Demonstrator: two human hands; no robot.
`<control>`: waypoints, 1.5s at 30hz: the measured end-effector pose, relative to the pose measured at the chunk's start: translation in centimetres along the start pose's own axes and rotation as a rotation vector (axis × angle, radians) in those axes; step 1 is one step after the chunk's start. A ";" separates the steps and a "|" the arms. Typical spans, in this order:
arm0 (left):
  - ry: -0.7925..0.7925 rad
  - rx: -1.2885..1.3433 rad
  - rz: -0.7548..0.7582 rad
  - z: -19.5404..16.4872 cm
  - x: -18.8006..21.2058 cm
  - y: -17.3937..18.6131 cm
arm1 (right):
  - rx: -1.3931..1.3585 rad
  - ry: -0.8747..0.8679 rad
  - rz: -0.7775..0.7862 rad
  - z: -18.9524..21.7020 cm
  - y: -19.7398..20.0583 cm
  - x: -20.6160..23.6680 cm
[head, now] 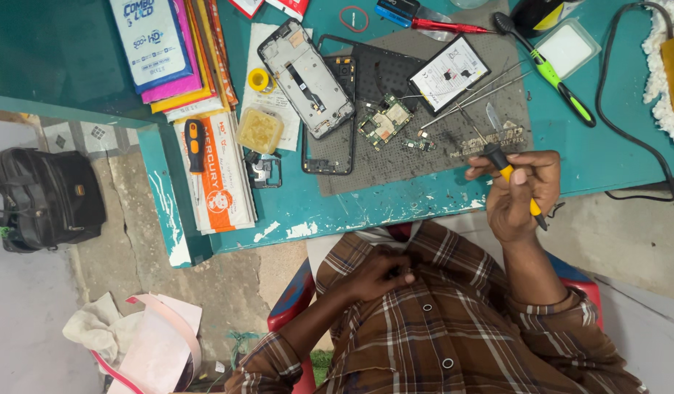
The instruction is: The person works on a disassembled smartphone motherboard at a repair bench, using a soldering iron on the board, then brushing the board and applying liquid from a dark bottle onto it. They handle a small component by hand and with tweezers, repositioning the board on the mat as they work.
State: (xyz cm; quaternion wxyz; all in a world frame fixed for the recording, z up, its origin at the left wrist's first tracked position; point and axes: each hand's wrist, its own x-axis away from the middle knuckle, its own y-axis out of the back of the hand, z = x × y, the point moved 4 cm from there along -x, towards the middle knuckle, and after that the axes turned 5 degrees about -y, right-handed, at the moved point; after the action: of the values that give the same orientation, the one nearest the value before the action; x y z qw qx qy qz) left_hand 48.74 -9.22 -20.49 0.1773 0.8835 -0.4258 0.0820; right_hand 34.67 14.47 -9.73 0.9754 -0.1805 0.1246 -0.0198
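Holding a small screwdriver (pixel 513 184) with a yellow and black handle, your right hand (pixel 518 191) is raised just over the near edge of the teal table (pixel 614 157). The fingers are closed around the handle, and the dark tip points up toward the grey work mat (pixel 454 142).

Your left hand (pixel 381 273) is low, pressed against your checked shirt (pixel 439 328) at the chest. Its fingers are curled in, and you cannot tell from here if something is inside them.

On the mat, in front of your right hand, you see a green circuit board (pixel 384 120), and beside it a phone battery (pixel 448 74) with a white label. A pair of thin tweezers (pixel 477 93) lies across the mat next to the battery. To the left, an opened phone frame (pixel 305 78) rests partly on the mat, over a black phone cover (pixel 330 149).

Further left on the table there is a small yellow container (pixel 260 130) and a stack of flat packages (pixel 180 55). A green-handled brush (pixel 548 69) lies at the far right side of the mat, well apart from your hand. On the floor at the left stands a black bag (pixel 45 201).
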 end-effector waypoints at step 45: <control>-0.496 -0.559 -0.901 -13.7 1.7 13.8 | -1.075 -0.209 -0.465 6.5 15.4 -9.4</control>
State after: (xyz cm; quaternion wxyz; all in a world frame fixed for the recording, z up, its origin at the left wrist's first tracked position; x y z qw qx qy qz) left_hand 39.10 -13.11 -4.02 0.3162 0.8899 -0.0426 -0.3260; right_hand 27.14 31.86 -7.12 0.7242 -0.6728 -0.0225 -0.1493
